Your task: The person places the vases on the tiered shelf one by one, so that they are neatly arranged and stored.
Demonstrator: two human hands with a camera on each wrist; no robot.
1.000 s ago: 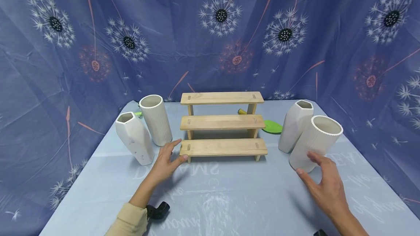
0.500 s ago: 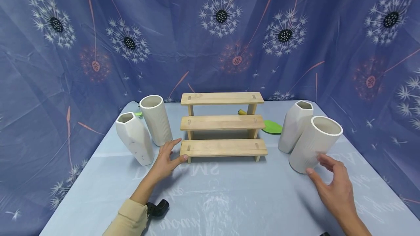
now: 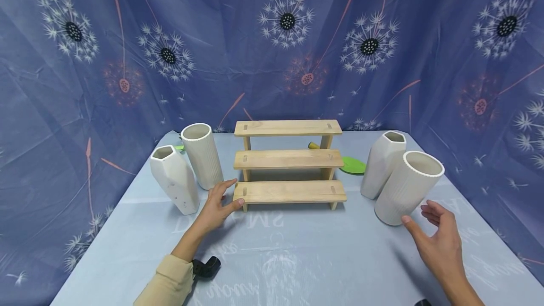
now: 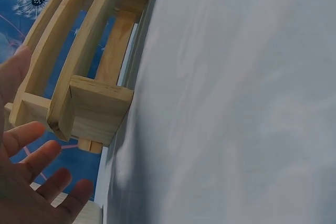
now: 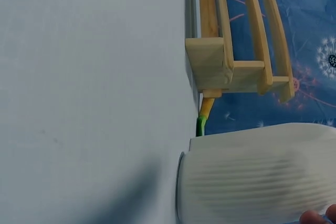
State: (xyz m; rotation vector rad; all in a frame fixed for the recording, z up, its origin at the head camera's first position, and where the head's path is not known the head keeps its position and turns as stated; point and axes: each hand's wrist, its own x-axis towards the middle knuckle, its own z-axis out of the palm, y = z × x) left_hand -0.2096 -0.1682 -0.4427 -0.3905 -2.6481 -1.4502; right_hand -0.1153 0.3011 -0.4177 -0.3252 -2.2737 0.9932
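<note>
A three-tier wooden stand stands mid-table. At its left end is my left hand, thumb and fingers spread near the lowest shelf. In the left wrist view its fingers lie extended beside the stand's end; whether they touch it I cannot tell. On the right, a white ribbed cylindrical vase stands in front of a white faceted vase. My right hand hovers just in front of the ribbed vase, fingers loosely bent and holding nothing. Two fingertips show by the vase in the right wrist view.
To the left stand another faceted vase and another ribbed vase. A green leaf-like piece and a yellow end show behind the stand. The table has a pale blue cloth; a dandelion-print curtain hangs behind.
My right hand has drawn back from the ribbed vase, toward the right and the near side. The left hand stays almost still, and the vases and stand keep their places.
</note>
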